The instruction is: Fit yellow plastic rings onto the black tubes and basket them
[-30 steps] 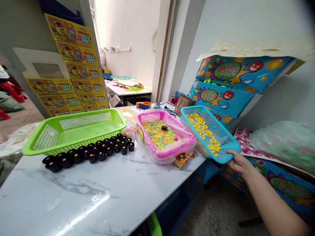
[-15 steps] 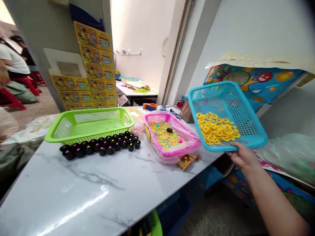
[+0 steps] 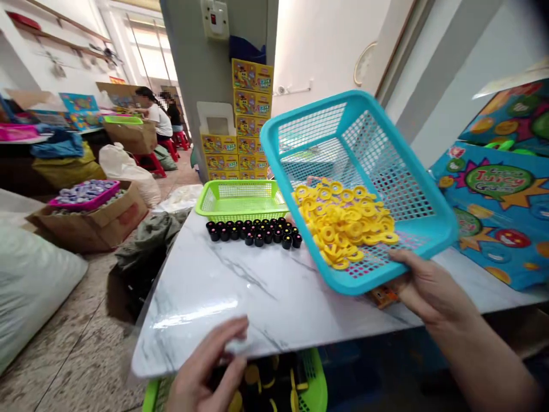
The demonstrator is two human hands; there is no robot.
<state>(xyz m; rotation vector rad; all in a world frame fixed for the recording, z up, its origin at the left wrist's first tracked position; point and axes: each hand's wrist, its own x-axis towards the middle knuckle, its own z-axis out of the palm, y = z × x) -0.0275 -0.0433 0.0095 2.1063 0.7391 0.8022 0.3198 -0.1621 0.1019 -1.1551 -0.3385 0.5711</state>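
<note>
So, R hand [image 3: 433,286] grips a blue plastic basket [image 3: 386,154] by its near rim, thumb on top and fingers [image 3: 414,292] curled under, pinching the rim between them. Basket's tilted, up off the white marble tabletop [image 3: 223,286], its far corner rising away from the fingers. Yellow plastic rings [image 3: 343,220] lie inside in a loose overlapping heap, just past the R thumb, toward the low side.

L hand [image 3: 210,366] is at the tabletop's front edge, well left of the R fingers, its fingers loosely spread and holding nothing visible. Slight blur, so can't tell if they touch the edge. Right below them sits a green crate [image 3: 313,380] w/ yellow pieces [image 3: 252,375] inside.

Just under the basket, near the R fingers, there's a small orange packet [image 3: 383,296]. Ahead of the L fingers, on the tabletop, black caps [image 3: 253,232] stand in rows, w/ a green basket [image 3: 240,197] right behind them. Right of the R fingers, a Juicy Gum display card [image 3: 493,194] leans. Far beyond, a stack of yellow boxes [image 3: 251,114] rises, and two co-workers [image 3: 156,111] sit on red stools.
</note>
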